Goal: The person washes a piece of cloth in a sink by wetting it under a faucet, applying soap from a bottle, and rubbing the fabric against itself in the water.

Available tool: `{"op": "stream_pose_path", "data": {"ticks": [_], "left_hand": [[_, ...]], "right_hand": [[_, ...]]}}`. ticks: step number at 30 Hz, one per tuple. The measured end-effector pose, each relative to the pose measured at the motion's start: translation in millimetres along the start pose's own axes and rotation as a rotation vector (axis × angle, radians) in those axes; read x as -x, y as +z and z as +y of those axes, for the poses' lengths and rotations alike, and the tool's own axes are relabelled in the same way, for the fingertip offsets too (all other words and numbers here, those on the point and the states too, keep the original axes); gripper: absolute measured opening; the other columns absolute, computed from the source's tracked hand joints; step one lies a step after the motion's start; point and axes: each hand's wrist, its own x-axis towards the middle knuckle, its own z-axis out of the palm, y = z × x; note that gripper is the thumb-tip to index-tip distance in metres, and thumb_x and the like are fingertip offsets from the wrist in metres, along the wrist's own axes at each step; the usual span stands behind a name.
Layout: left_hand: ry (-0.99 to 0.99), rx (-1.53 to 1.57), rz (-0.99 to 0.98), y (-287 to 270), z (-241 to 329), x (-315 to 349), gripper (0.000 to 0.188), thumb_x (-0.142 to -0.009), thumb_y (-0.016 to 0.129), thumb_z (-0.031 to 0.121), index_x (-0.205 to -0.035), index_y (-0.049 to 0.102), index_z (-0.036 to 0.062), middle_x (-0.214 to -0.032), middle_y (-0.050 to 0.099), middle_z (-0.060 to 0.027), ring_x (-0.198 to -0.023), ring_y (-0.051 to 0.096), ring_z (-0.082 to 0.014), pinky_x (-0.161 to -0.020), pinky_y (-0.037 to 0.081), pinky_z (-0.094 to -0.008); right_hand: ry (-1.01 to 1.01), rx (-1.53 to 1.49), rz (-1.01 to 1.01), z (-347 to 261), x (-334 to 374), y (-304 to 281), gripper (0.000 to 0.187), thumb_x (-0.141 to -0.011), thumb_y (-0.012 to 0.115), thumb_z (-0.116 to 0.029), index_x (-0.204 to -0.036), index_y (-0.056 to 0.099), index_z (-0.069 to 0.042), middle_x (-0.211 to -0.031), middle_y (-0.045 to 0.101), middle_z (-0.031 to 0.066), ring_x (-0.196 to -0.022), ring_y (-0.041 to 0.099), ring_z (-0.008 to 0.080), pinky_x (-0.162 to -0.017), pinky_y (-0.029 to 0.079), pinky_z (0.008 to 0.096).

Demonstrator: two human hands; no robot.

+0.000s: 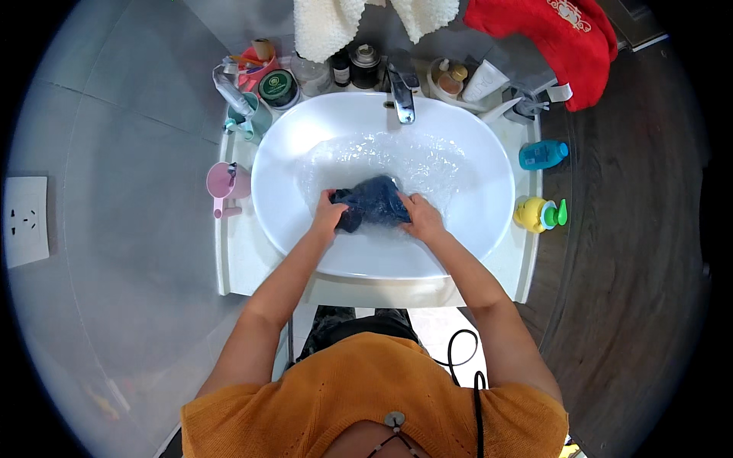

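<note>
A dark blue piece of cloth (376,200), bunched up, lies in the water of the white oval sink (284,164). My left hand (329,211) grips its left end, with the fingers curled round the fabric. At its right end, my right hand (421,217) is closed on the cloth, thumb toward the middle. What kind of garment or cloth it is I cannot make out. Rippling, bubbly water (427,156) surrounds the fabric. Above the basin's far rim stands a metal faucet (403,107), its spout pointing toward me.
Left of the sink sits a pink cup (222,182). Jars, including a green-lidded jar (278,88), line the back. On the right stand a blue bottle (541,155) and a yellow pump bottle (532,214). A white towel (328,27) and red cloth (565,46) hang above.
</note>
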Motion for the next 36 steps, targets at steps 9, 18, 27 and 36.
{"op": "stream_pose_path", "data": {"ticks": [9,18,27,36], "left_hand": [[-0.369,0.702,-0.395,45,23,33,0.047,-0.085,0.043,0.049,-0.113,0.047,0.0104,-0.109,0.052,-0.0107,-0.101,0.051,-0.0267,-0.086,0.042,-0.0440],[-0.189,0.698,-0.417,56,34,8,0.039,-0.082,0.051,0.050,-0.082,0.052,0.0105,-0.074,0.057,-0.0059,-0.059,0.054,-0.0154,-0.054,0.047,-0.0288],[-0.167,0.601,-0.172,90,16,42,0.025,-0.088,0.045,0.028,-0.081,0.056,0.0071,-0.075,0.056,-0.0054,-0.068,0.056,-0.0168,-0.060,0.046,-0.0312],[0.080,0.107,-0.015,26,52,19,0.028,-0.083,0.054,0.034,-0.101,0.055,0.0123,-0.103,0.049,-0.0022,-0.095,0.048,-0.0176,-0.072,0.044,-0.0344]], "right_hand": [[0.044,-0.650,0.273,-28,-16,31,0.064,-0.070,0.058,-0.013,-0.129,0.034,-0.006,-0.110,0.053,0.0249,-0.102,0.053,0.0357,-0.087,0.042,0.0362],[-0.115,-0.735,0.305,-106,24,-18,0.028,-0.076,0.063,-0.027,-0.093,0.058,-0.006,-0.077,0.061,0.0154,-0.071,0.061,0.0282,-0.065,0.047,0.0340],[0.182,-0.332,0.577,-53,-34,-3,0.032,-0.084,0.046,-0.037,-0.080,0.056,-0.007,-0.070,0.059,0.0173,-0.066,0.057,0.0375,-0.059,0.044,0.0435],[0.149,-0.176,0.557,28,-17,-19,0.037,-0.084,0.048,-0.040,-0.101,0.055,-0.008,-0.103,0.054,0.0140,-0.090,0.055,0.0310,-0.075,0.045,0.0405]]}}
